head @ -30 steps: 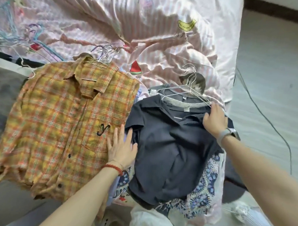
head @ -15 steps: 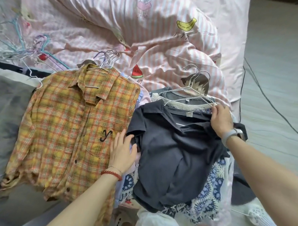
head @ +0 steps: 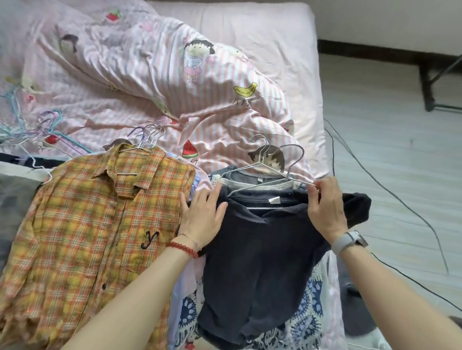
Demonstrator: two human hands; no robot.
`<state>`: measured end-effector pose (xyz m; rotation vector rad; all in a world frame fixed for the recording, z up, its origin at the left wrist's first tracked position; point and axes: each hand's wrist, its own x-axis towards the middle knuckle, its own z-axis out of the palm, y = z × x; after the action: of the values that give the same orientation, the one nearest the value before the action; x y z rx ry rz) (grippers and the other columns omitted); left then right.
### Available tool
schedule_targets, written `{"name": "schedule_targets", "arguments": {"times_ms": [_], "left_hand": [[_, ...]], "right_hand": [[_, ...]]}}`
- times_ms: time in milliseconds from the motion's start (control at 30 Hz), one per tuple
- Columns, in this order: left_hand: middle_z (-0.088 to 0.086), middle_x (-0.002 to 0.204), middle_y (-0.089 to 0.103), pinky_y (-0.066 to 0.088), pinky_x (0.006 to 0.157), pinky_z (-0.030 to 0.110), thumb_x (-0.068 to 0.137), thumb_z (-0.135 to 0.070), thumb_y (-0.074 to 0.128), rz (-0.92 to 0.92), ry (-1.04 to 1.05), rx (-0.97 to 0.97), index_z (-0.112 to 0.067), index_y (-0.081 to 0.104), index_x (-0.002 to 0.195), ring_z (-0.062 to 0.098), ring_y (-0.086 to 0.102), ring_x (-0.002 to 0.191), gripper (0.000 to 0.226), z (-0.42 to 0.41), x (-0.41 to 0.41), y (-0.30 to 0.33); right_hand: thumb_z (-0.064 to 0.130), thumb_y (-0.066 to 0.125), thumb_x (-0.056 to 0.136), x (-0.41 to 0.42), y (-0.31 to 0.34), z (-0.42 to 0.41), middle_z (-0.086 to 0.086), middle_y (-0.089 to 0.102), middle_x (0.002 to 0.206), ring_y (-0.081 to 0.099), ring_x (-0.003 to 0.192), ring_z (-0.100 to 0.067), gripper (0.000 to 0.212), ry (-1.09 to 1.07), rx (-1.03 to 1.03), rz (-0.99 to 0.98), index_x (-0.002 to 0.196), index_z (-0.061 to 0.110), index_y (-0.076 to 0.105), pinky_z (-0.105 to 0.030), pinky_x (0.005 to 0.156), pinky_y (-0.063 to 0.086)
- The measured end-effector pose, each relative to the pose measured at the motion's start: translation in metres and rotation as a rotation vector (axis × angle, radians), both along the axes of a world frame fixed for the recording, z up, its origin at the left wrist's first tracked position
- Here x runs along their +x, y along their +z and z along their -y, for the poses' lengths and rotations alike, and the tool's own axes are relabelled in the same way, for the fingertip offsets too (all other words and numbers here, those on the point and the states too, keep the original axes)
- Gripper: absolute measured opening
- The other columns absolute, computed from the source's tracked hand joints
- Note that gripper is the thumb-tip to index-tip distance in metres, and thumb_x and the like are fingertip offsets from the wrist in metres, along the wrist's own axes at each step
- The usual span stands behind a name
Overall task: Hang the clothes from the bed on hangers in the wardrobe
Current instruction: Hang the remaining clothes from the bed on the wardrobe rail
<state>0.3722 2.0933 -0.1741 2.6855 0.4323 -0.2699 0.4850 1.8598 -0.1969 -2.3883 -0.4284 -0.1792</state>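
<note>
Now left hand (head: 204,221) flat, right hand (head: 326,205) pinching.

You have one yellow-and-orange plaid shirt (head: 90,227) lying on the bed and one dark navy short-sleeved shirt (head: 263,269) beside it. One grey garment with a pale trimmed neckline (head: 253,179) shows above the navy one, and one blue-and-white patterned fabric piece (head: 305,326) below. Two bare hands are in view. The wire hanger hooks in each bunch overlap, so you cannot count them exactly.
</note>
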Motion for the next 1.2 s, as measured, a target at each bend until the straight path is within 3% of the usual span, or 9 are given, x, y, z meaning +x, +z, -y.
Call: {"name": "schedule_targets", "arguments": {"times_ms": [133, 267, 400, 533, 633, 767, 833, 1000, 1200], "left_hand": [[0.008, 0.111, 0.061, 0.044, 0.086, 0.042, 0.098, -0.028, 0.041, 0.164, 0.025, -0.189, -0.011, 0.057, 0.117, 0.028, 0.058, 0.100, 0.030, -0.007, -0.033, 0.026], [0.001, 0.090, 0.059, 0.041, 0.067, 0.028, 0.097, -0.026, 0.043, 0.209, 0.223, -0.293, -0.012, 0.058, 0.099, 0.026, 0.058, 0.088, 0.021, -0.027, -0.103, 0.043], [0.001, 0.099, 0.065, 0.035, 0.060, 0.006, 0.095, -0.023, 0.047, 0.291, 0.572, -0.218, -0.012, 0.065, 0.106, 0.019, 0.060, 0.091, 0.023, -0.060, -0.197, 0.056], [0.007, 0.105, 0.069, 0.039, 0.078, 0.019, 0.090, -0.024, 0.057, 0.401, 0.892, -0.060, -0.005, 0.069, 0.102, 0.025, 0.062, 0.099, 0.026, -0.088, -0.313, 0.067], [0.008, 0.095, 0.069, 0.038, 0.074, 0.018, 0.086, -0.025, 0.052, 0.482, 1.088, -0.014, -0.002, 0.069, 0.093, 0.025, 0.062, 0.089, 0.029, -0.092, -0.403, 0.075], [0.011, 0.079, 0.068, 0.031, 0.065, 0.012, 0.085, -0.007, 0.057, 0.573, 1.319, 0.163, 0.000, 0.067, 0.081, 0.009, 0.052, 0.074, 0.013, -0.074, -0.518, 0.088], [0.013, 0.075, 0.067, 0.032, 0.065, 0.015, 0.080, -0.012, 0.055, 0.588, 1.433, 0.250, 0.000, 0.068, 0.077, 0.013, 0.053, 0.071, 0.018, -0.060, -0.579, 0.091], [0.010, 0.075, 0.067, 0.035, 0.069, 0.032, 0.083, -0.032, 0.042, 0.561, 1.697, 0.505, -0.005, 0.068, 0.078, 0.027, 0.056, 0.072, 0.038, -0.008, -0.723, 0.093], [0.018, 0.074, 0.067, 0.036, 0.069, 0.037, 0.082, -0.031, 0.042, 0.426, 1.990, 0.763, -0.003, 0.069, 0.077, 0.038, 0.060, 0.069, 0.040, 0.081, -0.849, 0.110]], "right_hand": [[0.026, 0.037, 0.090, -0.006, 0.019, -0.018, -0.019, 0.050, 0.080, 0.050, 0.074, -0.035, 0.032, -0.003, -0.006, 0.046, 0.083, -0.001, 0.053, -0.049, 0.071, 0.042], [0.027, 0.040, 0.089, -0.033, 0.031, -0.074, -0.016, 0.053, 0.079, 0.050, 0.075, -0.032, 0.033, 0.151, -0.022, 0.067, 0.083, -0.001, 0.056, -0.047, 0.070, 0.043], [0.025, 0.044, 0.091, -0.089, 0.047, -0.151, -0.012, 0.057, 0.089, 0.055, 0.083, -0.027, 0.029, 0.459, 0.019, -0.030, 0.091, 0.001, 0.061, -0.040, 0.078, 0.045], [0.029, 0.034, 0.093, -0.161, 0.070, -0.216, -0.009, 0.059, 0.112, 0.055, 0.105, -0.024, 0.041, 0.777, -0.027, -0.128, 0.115, 0.004, 0.057, -0.021, 0.091, 0.031], [0.035, 0.025, 0.093, -0.216, 0.080, -0.260, -0.008, 0.065, 0.106, 0.057, 0.103, -0.027, 0.048, 1.012, -0.180, 0.060, 0.111, 0.007, 0.059, -0.032, 0.097, 0.025], [0.037, 0.029, 0.091, -0.302, 0.091, -0.314, -0.010, 0.062, 0.094, 0.056, 0.092, -0.033, 0.046, 1.295, -0.314, 0.166, 0.106, 0.008, 0.061, -0.044, 0.082, 0.041], [0.034, 0.038, 0.091, -0.354, 0.095, -0.334, -0.012, 0.059, 0.093, 0.055, 0.090, -0.035, 0.040, 1.454, -0.317, 0.207, 0.105, 0.005, 0.061, -0.038, 0.080, 0.041], [0.041, 0.029, 0.088, -0.504, 0.105, -0.363, -0.013, 0.059, 0.090, 0.057, 0.089, -0.034, 0.049, 1.832, -0.292, 0.277, 0.096, 0.005, 0.061, -0.032, 0.076, 0.037], [0.033, 0.037, 0.090, -0.673, 0.130, -0.359, -0.003, 0.059, 0.074, 0.052, 0.069, -0.017, 0.023, 2.179, -0.048, 0.291, 0.088, 0.018, 0.054, -0.024, 0.064, 0.036]]}}
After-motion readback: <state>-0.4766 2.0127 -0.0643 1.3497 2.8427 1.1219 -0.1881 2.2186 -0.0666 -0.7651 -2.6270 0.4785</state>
